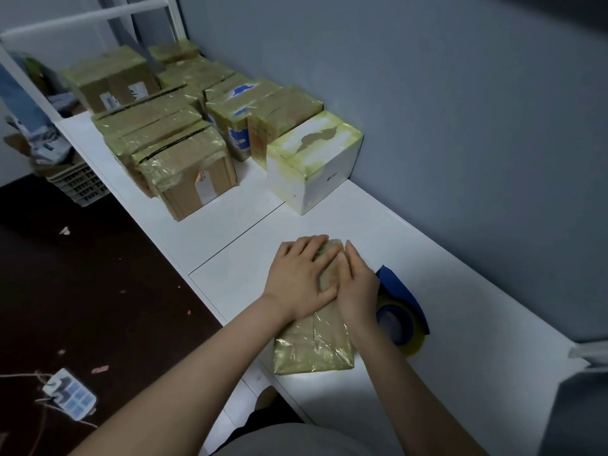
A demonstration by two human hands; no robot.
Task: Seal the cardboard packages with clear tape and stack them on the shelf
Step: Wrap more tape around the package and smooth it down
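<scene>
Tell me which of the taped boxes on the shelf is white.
The white box at the near end of the row along the wall. It alone has plain white sides, while the others look like brown cardboard.

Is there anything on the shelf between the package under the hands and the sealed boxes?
Nothing visible. The left hand and right hand press flat on the package. The shelf is bare between it and the white box, the nearest one. The tape dispenser lies at the right, off that path.
</scene>
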